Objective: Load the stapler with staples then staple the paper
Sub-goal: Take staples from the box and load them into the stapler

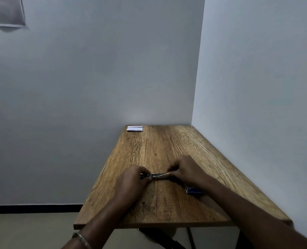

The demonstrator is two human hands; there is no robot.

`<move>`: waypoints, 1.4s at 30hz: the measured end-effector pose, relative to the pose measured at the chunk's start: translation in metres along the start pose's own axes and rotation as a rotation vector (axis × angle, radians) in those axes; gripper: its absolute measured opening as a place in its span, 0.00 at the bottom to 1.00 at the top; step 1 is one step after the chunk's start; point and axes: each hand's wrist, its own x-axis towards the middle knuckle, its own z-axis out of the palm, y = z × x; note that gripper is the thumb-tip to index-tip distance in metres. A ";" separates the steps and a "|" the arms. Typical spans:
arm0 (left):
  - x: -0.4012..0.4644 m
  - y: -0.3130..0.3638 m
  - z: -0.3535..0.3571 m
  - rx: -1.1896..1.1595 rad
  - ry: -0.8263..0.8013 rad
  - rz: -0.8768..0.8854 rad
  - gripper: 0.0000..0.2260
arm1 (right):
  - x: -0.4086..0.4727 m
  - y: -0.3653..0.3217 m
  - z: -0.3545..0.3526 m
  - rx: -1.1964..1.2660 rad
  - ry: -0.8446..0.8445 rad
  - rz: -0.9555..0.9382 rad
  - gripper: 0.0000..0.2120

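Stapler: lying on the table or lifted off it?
Lying flat on the table. The stapler rests lengthwise on the wood, the left hand gripping one end, the right hand the other.

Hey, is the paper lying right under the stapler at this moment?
No, the paper lies at the table's far left corner, apart from the stapler held between both hands.

Both ends of the stapler (156,175) hidden inside the hands, its state too small to tell, blue box (194,190) half covered by the right forearm, grey sheet (5,11) cut off upper left, paper (134,128) print unreadable
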 end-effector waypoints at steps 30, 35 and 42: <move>0.028 0.036 -0.015 -0.279 -0.137 0.087 0.11 | -0.008 0.004 -0.009 0.031 -0.094 0.034 0.09; 0.028 0.036 0.005 -0.238 -0.136 0.084 0.09 | -0.007 0.007 -0.006 0.147 -0.066 0.093 0.11; 0.025 0.028 -0.001 -0.233 -0.345 0.069 0.15 | -0.005 0.009 -0.006 0.519 -0.059 0.261 0.16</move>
